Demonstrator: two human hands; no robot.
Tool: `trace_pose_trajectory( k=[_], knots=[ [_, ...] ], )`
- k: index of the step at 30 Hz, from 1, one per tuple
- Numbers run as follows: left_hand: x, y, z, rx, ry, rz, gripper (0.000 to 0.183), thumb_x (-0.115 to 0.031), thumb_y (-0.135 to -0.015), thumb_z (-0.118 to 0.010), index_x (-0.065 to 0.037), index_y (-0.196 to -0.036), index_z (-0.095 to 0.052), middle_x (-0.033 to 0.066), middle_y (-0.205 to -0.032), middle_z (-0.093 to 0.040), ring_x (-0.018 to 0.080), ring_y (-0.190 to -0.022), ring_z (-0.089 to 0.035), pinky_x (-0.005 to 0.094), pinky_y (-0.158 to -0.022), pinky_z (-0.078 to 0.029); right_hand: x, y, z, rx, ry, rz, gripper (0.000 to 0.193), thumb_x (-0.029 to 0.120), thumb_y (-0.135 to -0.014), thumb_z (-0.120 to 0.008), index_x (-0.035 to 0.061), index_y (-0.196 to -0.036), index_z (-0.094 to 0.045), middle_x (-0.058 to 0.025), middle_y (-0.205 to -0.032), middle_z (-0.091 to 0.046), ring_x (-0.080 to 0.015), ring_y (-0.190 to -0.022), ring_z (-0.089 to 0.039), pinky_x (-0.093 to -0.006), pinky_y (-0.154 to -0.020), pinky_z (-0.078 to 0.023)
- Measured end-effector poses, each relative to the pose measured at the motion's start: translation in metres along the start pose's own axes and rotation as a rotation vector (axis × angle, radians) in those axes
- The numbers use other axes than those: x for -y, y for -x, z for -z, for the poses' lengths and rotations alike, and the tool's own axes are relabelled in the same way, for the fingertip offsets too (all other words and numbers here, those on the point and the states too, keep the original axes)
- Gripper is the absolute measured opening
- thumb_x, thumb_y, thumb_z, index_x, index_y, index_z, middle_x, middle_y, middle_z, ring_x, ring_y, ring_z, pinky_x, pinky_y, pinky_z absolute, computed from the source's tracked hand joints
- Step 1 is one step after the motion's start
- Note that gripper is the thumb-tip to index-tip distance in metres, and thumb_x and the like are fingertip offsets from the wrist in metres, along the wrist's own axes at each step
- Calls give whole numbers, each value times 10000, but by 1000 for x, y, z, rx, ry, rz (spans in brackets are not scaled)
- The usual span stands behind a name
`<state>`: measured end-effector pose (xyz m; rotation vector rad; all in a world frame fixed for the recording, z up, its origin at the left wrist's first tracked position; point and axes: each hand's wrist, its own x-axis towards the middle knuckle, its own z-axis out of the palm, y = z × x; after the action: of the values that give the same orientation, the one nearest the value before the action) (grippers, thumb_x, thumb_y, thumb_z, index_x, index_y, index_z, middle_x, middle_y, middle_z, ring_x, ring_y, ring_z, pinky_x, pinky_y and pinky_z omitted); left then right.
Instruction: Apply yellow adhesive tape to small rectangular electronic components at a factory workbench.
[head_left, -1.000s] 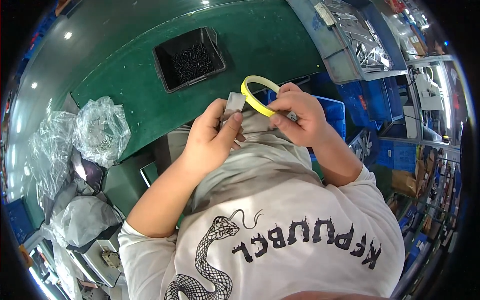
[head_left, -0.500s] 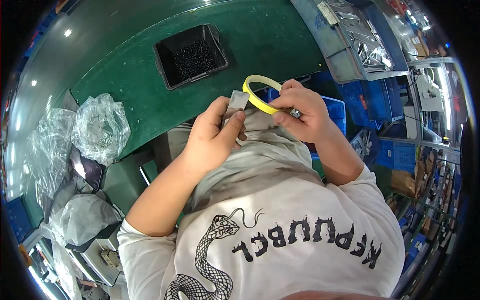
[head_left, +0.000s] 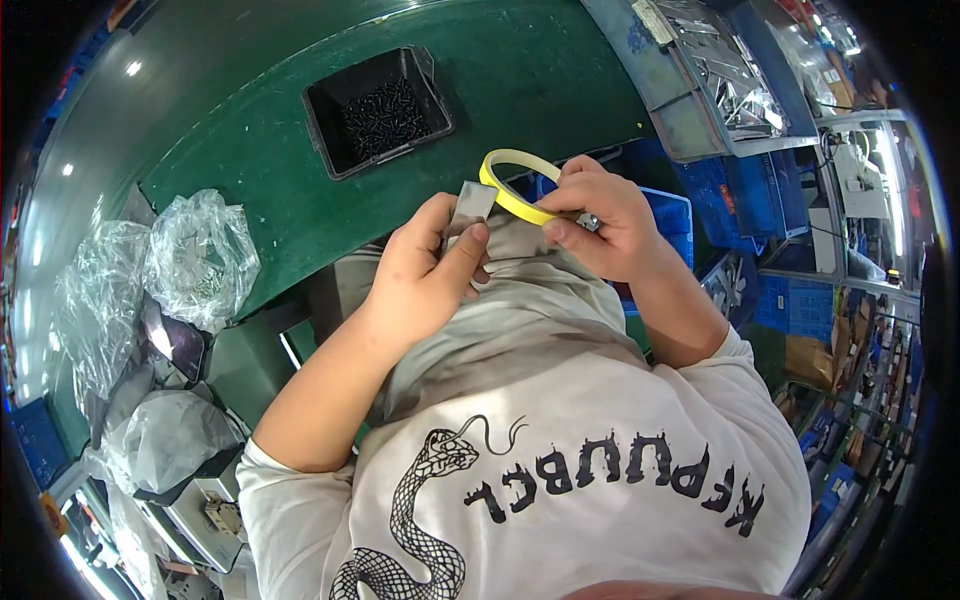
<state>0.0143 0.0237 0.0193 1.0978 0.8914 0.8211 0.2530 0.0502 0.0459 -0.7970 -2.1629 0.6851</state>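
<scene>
My left hand [head_left: 425, 265] is closed round a small flat metal piece [head_left: 474, 204], grey and rectangular, its upper end sticking out past the thumb. A roll of yellow tape [head_left: 522, 205], narrow and ring-shaped, is gripped at its right side by my right hand [head_left: 605, 220], between thumb and fingers. The roll's left edge meets the upper right corner of the metal piece. Whether a strip of tape is stuck on the metal, I cannot make out. Both hands are held above my lap, at the near edge of the green table [head_left: 530, 80].
A black bin [head_left: 330, 150] of small dark screw-like parts stands on the table. At the upper right is a grey-blue crate [head_left: 690, 125] of metal pieces. Clear plastic bags [head_left: 200, 255] lie at left. A blue basket [head_left: 672, 215] is beyond my right hand.
Almost nothing differs. The metal piece and the tape roll have shifted very slightly to the left, with both hands keeping their hold.
</scene>
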Motion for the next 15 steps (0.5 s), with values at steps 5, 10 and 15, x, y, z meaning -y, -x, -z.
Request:
trace_pose_trajectory(
  k=[5,10,15],
  knots=[
    [-3,1,0,-8,23,2,133,-116,-981,-582,-21,-948,-495,38,-791,-628,78,-638,-594,242,-527,-486,-1,-1,-1,-7,-3,-12,113,86,-858,-711,21,-945,-679,-24,-691,-673,-155,-581,-555,-345,-770,-419],
    [-3,5,-2,112,-130,-46,129,-89,-940,-630,-9,-906,-535,38,-707,-601,77,-601,-539,259,-513,-425,-5,0,-3,-27,8,-40,122,75,-850,-712,15,-951,-682,-28,-696,-670,-156,-579,-549,-345,-772,-421],
    [0,1,-1,-16,-361,-418,106,-62,-897,-681,-11,-924,-592,44,-733,-602,80,-643,-522,252,-564,-419,2,-5,2,-10,30,6,127,62,-841,-714,16,-954,-680,-25,-694,-652,-158,-577,-535,-353,-767,-422]
  ],
)
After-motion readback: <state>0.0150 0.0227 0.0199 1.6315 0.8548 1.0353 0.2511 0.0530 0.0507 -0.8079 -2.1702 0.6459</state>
